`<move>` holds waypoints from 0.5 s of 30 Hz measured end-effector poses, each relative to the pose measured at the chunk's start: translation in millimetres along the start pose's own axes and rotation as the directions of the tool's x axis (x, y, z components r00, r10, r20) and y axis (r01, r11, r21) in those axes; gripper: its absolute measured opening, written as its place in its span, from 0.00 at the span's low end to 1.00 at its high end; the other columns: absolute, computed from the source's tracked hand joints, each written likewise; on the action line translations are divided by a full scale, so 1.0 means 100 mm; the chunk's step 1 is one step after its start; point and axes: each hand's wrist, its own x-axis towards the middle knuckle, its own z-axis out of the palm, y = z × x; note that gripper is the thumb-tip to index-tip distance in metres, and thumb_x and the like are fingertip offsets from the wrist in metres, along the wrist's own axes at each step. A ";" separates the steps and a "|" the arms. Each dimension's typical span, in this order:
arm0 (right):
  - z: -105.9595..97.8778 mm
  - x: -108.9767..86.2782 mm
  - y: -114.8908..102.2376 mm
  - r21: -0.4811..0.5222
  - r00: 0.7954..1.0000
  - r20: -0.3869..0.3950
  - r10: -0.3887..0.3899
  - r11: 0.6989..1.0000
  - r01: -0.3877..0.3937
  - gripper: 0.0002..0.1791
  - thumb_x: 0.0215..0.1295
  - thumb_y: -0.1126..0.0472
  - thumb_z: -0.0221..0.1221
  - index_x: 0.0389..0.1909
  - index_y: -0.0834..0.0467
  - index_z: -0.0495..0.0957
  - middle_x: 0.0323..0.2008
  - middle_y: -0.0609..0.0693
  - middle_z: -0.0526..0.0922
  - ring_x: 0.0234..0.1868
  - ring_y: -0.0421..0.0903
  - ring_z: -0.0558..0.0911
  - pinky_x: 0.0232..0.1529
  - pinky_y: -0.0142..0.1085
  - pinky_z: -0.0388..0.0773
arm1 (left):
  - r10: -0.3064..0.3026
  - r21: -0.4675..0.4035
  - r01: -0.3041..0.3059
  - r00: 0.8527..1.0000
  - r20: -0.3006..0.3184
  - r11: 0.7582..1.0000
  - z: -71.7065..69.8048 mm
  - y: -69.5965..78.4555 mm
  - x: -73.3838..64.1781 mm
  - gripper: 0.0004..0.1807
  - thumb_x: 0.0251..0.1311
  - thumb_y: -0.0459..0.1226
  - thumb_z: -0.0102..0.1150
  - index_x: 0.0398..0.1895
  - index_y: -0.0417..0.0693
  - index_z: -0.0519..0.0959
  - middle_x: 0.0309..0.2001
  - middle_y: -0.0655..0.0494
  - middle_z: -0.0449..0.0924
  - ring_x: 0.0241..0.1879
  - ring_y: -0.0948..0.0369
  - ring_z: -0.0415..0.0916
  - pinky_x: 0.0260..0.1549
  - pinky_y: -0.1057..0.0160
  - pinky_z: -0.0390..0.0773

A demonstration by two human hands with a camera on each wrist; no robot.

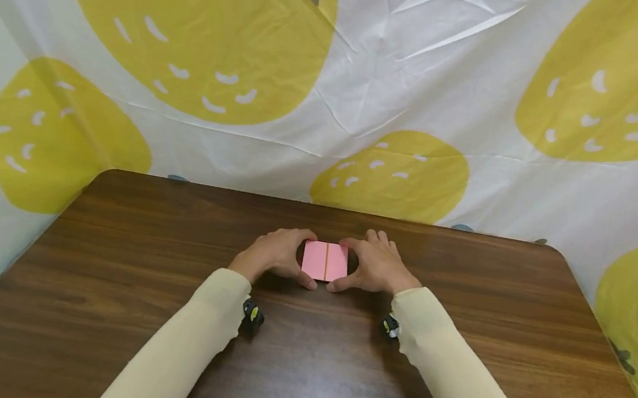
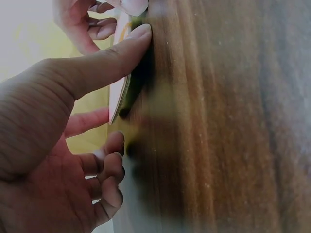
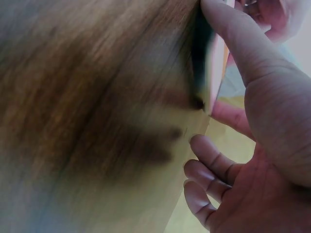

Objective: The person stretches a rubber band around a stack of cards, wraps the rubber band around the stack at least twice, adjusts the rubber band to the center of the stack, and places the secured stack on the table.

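A small, flat pink pad with a layered edge, perhaps paper, is held level between both hands at the table's far middle. Down its centre runs a narrow orange-brown band. My left hand grips the left side, thumb at the near edge and index finger toward the far one. The right hand mirrors this grip on the right side. In the left wrist view the pad shows edge-on above a dark shadow; whether it touches the table is unclear. The other fingers of each hand curl loosely, away from the pad.
A dark brown wooden table with rounded far corners lies under both arms. Behind it hangs a white cloth printed with large yellow fruit. A small black device is strapped on the left wrist, another on the right.
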 end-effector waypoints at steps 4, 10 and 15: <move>0.01 0.02 0.03 -0.003 1.000 0.010 -0.008 1.000 0.008 0.54 0.41 0.30 0.76 0.69 0.54 0.74 0.47 0.55 0.73 0.50 0.55 0.66 0.45 0.46 0.63 | 0.011 0.014 -0.011 1.000 -0.001 1.000 0.00 -0.01 0.00 0.52 0.41 0.56 0.82 0.72 0.53 0.69 0.67 0.50 0.73 0.64 0.49 0.71 0.60 0.43 0.71; 0.04 0.02 0.06 0.001 1.000 -0.002 -0.020 1.000 0.020 0.55 0.42 0.30 0.75 0.70 0.54 0.73 0.46 0.55 0.73 0.48 0.54 0.66 0.43 0.45 0.62 | 0.015 0.003 -0.015 1.000 -0.003 1.000 0.00 -0.01 -0.01 0.53 0.42 0.56 0.82 0.73 0.52 0.69 0.69 0.50 0.72 0.67 0.49 0.69 0.62 0.44 0.69; 0.04 -0.04 0.08 0.054 0.997 -0.072 -0.034 0.998 0.038 0.54 0.43 0.31 0.75 0.70 0.55 0.73 0.45 0.54 0.74 0.48 0.53 0.67 0.43 0.44 0.61 | 0.055 -0.028 -0.057 0.997 -0.058 0.998 0.00 -0.04 -0.04 0.53 0.44 0.57 0.80 0.74 0.51 0.67 0.67 0.48 0.73 0.66 0.49 0.69 0.63 0.46 0.69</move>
